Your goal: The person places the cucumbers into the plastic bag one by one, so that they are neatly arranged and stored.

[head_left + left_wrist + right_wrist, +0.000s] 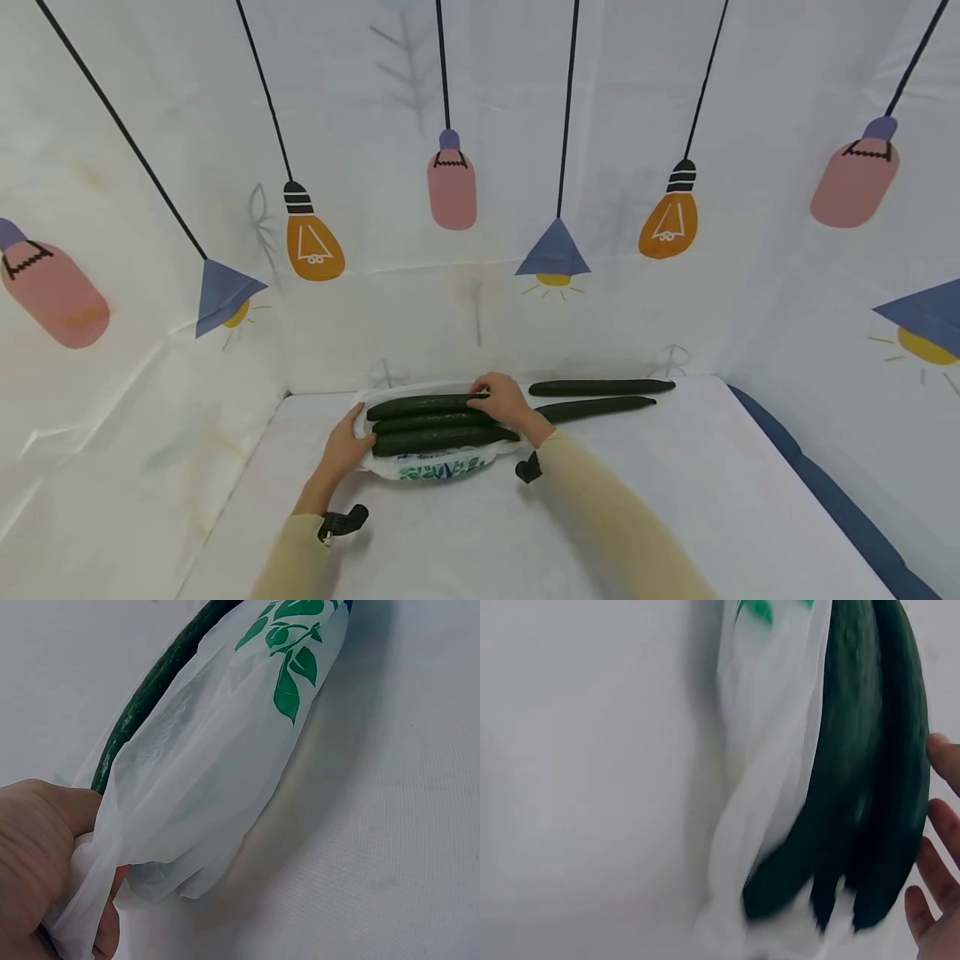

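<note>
Three dark green cucumbers point(442, 440) lie side by side on a white plastic bag point(375, 467) with green leaf print, near the table's back edge. My left hand point(347, 446) is at their left ends; in the left wrist view its thumb and fingers pinch the bag's gathered film point(187, 787) beside a cucumber point(142, 705). My right hand point(501, 400) is over the right end of the farthest cucumber. In the right wrist view, the right hand's spread fingers point(943, 825) lie along the outer cucumber's side point(904, 750), fingertips right at its skin.
Two more cucumbers, one behind point(600, 387) and one in front point(600, 408), lie on the white-covered table point(465, 542) to the right. A white sheet with printed lamps point(480, 308) hangs behind and on both sides. Dark blue fabric point(825, 500) shows past the right edge.
</note>
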Demonstrator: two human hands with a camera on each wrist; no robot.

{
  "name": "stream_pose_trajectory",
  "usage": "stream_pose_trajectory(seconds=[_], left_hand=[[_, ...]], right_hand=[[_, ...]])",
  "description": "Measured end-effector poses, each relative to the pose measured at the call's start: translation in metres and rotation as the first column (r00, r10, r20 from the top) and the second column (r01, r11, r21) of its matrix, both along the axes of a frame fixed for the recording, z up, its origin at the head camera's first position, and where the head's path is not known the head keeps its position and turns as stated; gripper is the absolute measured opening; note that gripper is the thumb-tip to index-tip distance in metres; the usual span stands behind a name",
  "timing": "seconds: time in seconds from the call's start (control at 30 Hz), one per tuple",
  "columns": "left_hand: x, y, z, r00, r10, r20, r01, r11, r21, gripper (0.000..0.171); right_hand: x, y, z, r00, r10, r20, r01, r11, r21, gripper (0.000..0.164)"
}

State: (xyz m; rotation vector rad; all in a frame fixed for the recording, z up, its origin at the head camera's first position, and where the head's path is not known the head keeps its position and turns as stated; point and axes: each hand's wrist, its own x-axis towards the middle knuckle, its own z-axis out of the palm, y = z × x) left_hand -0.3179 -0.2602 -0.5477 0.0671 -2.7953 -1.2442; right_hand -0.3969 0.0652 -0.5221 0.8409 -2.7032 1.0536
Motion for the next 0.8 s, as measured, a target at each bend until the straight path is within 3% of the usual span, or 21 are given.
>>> stream_pose_trajectory(seconds=[0.13,0.27,0.57,0.8], left_hand=[[0.001,0.0,0.0,1.0,-0.01,0.008,0.01,1.0,-0.002,0.072],[0.0,-0.001,0.001,1.0,-0.014,-0.001,0.014,1.0,-0.003,0.072],[-0.003,-0.001,0.0,1.0,-0.021,0.007,0.021,1.0,0.016,0.072],[-0.001,-0.001,0.0,1.0,-0.009,0.015,0.009,1.0,0.019,0.072]], right_hand=[[0.001,0.026,-0.002,0.998,0.007,-0.059,-0.01,0.999,-0.039,0.012],[-0.004,0.05,-0.009,0.995,-0.048,-0.083,0.045,0.998,-0.037,0.011],[-0.007,0.093,-0.016,0.983,-0.176,0.054,0.177,0.984,-0.02,0.008],[-0.006,0.121,-0.018,0.982,-0.17,0.087,0.173,0.985,-0.03,0.008]])
